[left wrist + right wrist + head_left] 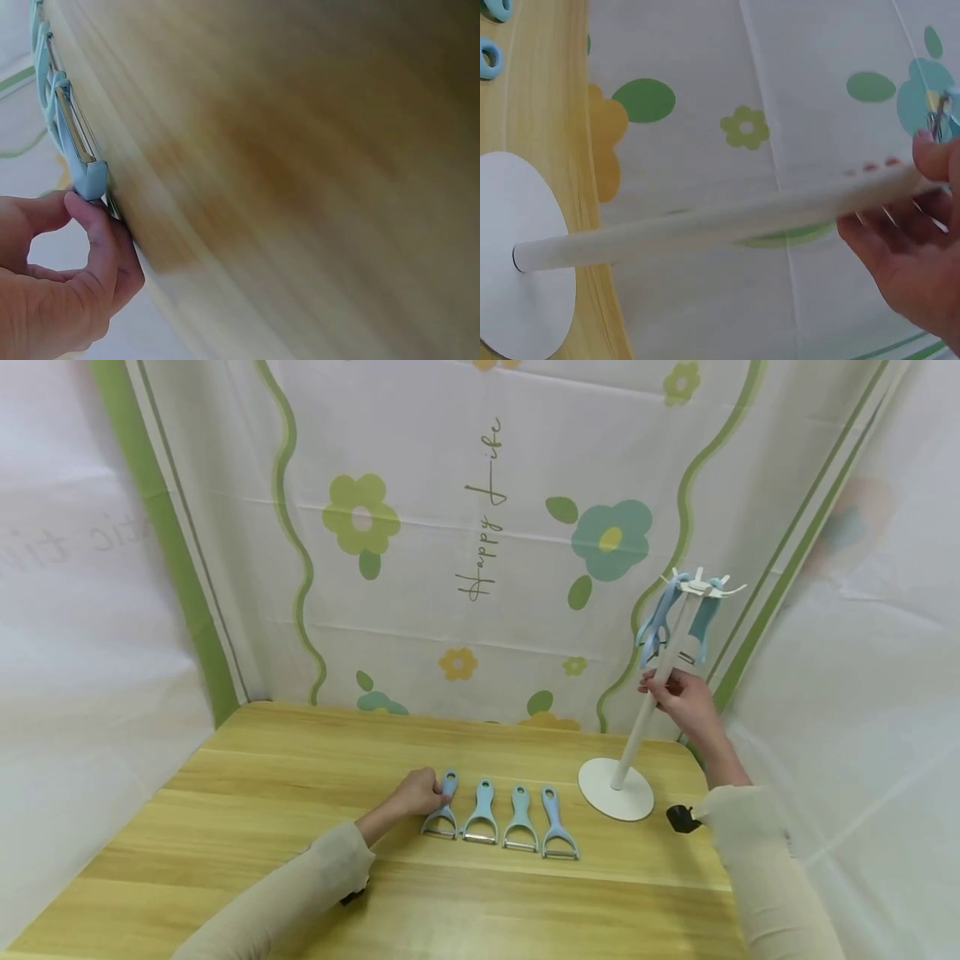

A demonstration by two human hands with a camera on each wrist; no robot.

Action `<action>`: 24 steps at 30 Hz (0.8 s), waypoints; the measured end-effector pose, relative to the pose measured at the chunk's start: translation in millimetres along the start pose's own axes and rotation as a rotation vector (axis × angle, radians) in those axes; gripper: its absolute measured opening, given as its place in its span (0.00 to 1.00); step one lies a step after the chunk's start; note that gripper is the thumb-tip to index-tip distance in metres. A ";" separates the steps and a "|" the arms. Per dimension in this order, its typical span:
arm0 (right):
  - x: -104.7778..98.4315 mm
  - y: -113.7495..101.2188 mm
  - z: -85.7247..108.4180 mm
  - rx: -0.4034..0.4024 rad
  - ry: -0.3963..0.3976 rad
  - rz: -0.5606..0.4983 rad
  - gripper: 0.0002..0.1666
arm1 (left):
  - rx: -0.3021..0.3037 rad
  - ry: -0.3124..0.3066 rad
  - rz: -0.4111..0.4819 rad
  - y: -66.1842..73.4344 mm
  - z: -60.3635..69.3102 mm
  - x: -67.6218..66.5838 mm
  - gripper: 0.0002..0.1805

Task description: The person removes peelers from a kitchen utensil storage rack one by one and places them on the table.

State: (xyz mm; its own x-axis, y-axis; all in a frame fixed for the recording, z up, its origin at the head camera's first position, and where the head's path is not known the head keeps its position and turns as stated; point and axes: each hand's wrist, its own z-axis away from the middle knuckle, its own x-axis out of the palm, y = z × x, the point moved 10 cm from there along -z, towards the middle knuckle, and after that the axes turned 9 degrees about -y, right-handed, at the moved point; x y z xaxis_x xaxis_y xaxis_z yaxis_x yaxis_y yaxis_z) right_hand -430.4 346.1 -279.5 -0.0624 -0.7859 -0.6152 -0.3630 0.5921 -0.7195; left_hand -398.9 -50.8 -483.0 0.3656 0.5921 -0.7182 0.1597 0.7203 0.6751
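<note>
Four Y-shaped peelers lie in a row on the wooden table. The leftmost blue peeler (447, 793) is pinched by my left hand (417, 792); in the left wrist view, thumb and finger (94, 217) meet beside its head. To its right lie a teal peeler (484, 802), a light green-blue peeler (521, 810) and a blue peeler (552, 814). My right hand (690, 702) curls around the upper pole of a white stand (637, 735), just below the hanging peelers. A blue peeler (662, 610) and a teal peeler (703, 618) hang from its hooks.
The stand's round white base (600, 793) sits near the table's right side. A printed curtain (420, 568) hangs behind the table (300, 752), with pale sheets on both sides. A black wrist device (682, 818) shows by the right sleeve.
</note>
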 end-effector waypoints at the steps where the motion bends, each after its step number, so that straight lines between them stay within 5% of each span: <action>1: -2.1 -1.3 1.2 0.026 0.051 0.045 0.24 | -0.002 -0.001 0.002 -0.3 0.3 0.0 0.32; 6: -11.5 -3.1 7.2 0.132 0.303 0.118 0.20 | -0.001 0.002 0.008 0.2 1.3 -1.6 0.32; 9: -13.4 -5.4 7.6 0.133 0.387 0.127 0.15 | -0.001 -0.001 0.014 -1.1 -0.3 -1.9 0.31; 24: -10.5 -10.7 2.1 0.133 0.393 0.187 0.10 | -0.024 -0.015 0.069 -2.7 1.6 -6.2 0.29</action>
State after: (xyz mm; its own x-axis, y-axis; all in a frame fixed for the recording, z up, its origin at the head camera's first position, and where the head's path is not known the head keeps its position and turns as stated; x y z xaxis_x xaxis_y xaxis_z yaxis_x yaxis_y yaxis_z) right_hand -423.9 348.4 -266.0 -0.4727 -0.6562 -0.5881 -0.1906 0.7277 -0.6588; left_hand -400.1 -57.0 -480.1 0.3886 0.6352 -0.6674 0.1118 0.6865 0.7185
